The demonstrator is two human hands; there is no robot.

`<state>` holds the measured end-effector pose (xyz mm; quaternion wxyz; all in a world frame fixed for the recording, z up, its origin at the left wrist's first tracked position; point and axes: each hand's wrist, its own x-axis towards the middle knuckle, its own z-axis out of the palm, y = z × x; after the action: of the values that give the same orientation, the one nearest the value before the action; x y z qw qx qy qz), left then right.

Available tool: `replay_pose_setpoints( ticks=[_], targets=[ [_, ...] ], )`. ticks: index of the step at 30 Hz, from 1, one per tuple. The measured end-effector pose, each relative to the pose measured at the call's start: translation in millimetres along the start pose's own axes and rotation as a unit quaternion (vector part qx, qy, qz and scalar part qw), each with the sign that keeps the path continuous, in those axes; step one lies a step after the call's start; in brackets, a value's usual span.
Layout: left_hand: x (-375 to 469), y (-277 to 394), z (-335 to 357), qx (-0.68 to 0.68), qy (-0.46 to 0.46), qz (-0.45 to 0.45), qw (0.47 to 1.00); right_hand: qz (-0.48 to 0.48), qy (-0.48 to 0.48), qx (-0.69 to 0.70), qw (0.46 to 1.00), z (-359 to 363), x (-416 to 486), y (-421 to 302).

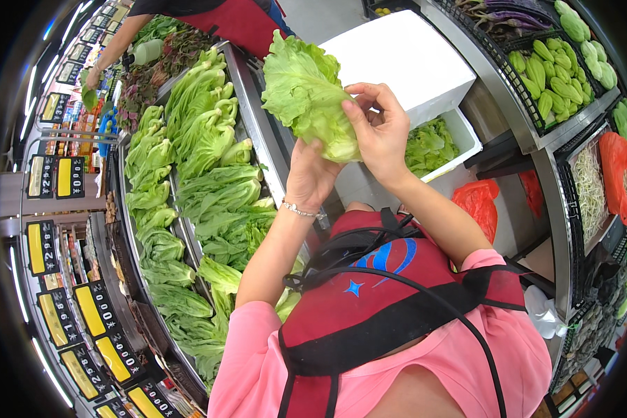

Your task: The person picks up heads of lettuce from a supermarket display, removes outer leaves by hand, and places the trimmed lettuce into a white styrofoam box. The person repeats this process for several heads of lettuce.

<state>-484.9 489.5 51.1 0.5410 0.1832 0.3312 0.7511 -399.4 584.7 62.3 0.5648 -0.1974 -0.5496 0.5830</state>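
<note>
A head of pale green leaf lettuce [308, 99] is held up before me, above the floor between the display and a white foam box. My left hand [313, 175] grips it from below, near the base, with part of the palm turned up. My right hand [380, 128] has its thumb and fingertips on the lettuce's right side, bent as if pinching a leaf; the exact hold is partly hidden. Below and to the right, more loose lettuce [431, 146] lies in a white foam box [465, 151].
Leafy greens [209, 193] fill the metal display rack on my left. A large white foam box [397, 57] partly covers the lettuce box. Chayote-like green vegetables [554, 78] and bean sprouts [589, 193] stand right. A co-worker's arm [117, 44] reaches over greens at upper left.
</note>
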Motion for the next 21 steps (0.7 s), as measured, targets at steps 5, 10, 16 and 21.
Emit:
replay_pose_setpoints(
  ticks=[5,10,16,21],
  targets=[
    [0.0,0.2,2.6,-0.016,-0.011,0.012,1.0,-0.042,0.033,0.014,0.998,3.0,-1.6,0.6],
    [-0.4,-1.4,5.1,-0.02,-0.015,0.017,1.0,-0.049,0.038,0.009,0.998,1.8,-1.4,-3.9],
    [0.5,-7.5,6.3,-0.071,-0.027,0.006,0.997,-0.058,0.062,0.007,0.996,-3.9,-0.7,-6.4],
    [1.9,-13.1,10.7,-0.117,-0.023,0.002,0.993,-0.015,0.118,0.058,0.991,-9.1,2.4,-3.4]
  ],
)
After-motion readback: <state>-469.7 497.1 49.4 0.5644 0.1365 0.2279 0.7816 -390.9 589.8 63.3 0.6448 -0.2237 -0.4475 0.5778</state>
